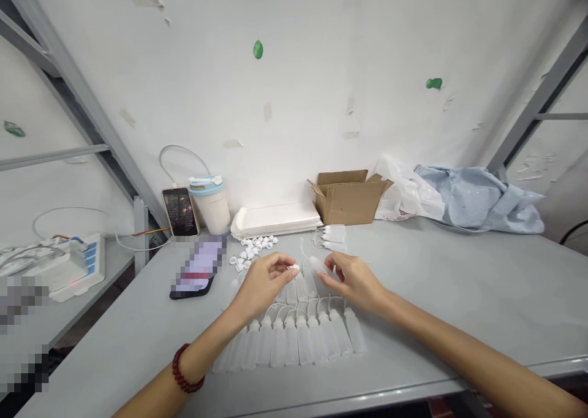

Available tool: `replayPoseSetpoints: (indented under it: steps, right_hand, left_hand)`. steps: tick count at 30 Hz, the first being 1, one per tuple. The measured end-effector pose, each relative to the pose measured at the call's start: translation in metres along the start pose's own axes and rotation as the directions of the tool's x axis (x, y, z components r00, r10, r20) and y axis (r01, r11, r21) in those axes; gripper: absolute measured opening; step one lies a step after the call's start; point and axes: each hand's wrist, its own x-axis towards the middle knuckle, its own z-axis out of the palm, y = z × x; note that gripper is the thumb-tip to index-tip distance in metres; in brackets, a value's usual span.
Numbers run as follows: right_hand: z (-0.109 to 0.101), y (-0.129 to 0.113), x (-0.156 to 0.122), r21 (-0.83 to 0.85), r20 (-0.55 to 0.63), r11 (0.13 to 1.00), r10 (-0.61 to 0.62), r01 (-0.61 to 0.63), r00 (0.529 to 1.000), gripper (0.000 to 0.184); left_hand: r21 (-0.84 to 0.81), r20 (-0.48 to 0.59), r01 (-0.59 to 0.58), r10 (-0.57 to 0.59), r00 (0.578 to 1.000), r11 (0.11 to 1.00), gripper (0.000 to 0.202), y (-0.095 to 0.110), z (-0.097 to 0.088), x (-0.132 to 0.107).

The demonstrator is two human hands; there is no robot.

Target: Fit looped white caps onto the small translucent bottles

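Note:
My left hand [266, 280] pinches a small white cap [295, 267] between thumb and fingertips. To its right, my right hand [351, 278] is closed on a translucent plastic bottle [318, 263], which tilts with its thin white tube pointing up and left. The cap and the bottle are apart. Below both hands lies a row of similar bottles [290, 343] with curved thin tubes at their tops. A second row, partly hidden by my hands, lies behind it. Loose white caps [252, 249] are scattered beyond my left hand.
Behind the hands stand a stack of white trays [278, 217], an open cardboard box [353, 200] and a few bottles [334, 237]. A cup [212, 206] and two phones [180, 212] are on the left. A plastic bag [407, 191] and blue cloth [482, 197] lie at the back right.

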Motion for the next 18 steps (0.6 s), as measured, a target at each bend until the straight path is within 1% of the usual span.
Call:
replayPoseSetpoints:
  steps: [3, 8, 11, 18]
  right_hand:
    - [0.0026, -0.0023, -0.0032, -0.014, -0.053, 0.994, -0.104, 0.104, 0.993, 0.018]
    - [0.0049, -0.0053, -0.0076, -0.046, -0.129, 0.967, -0.255, 0.251, 0.958, 0.015]
    - [0.004, -0.0068, -0.0086, -0.062, -0.148, 0.956, -0.292, 0.286, 0.945, 0.014]
    - [0.0042, -0.0084, -0.009, -0.09, -0.165, 0.939, -0.341, 0.331, 0.925, 0.011]
  left_hand:
    - [-0.093, 0.018, 0.023, -0.021, 1.0, 0.995, 0.023, 0.0008, 0.0013, 0.0001]
    - [-0.137, 0.034, 0.052, -0.047, 0.998, 0.989, 0.021, 0.0061, 0.0025, -0.0003]
    - [-0.143, 0.039, 0.064, -0.059, 0.997, 0.988, 0.022, 0.0064, 0.0028, -0.0005]
    - [-0.19, 0.066, 0.111, -0.1, 0.993, 0.975, 0.025, -0.0008, 0.0032, 0.0003]
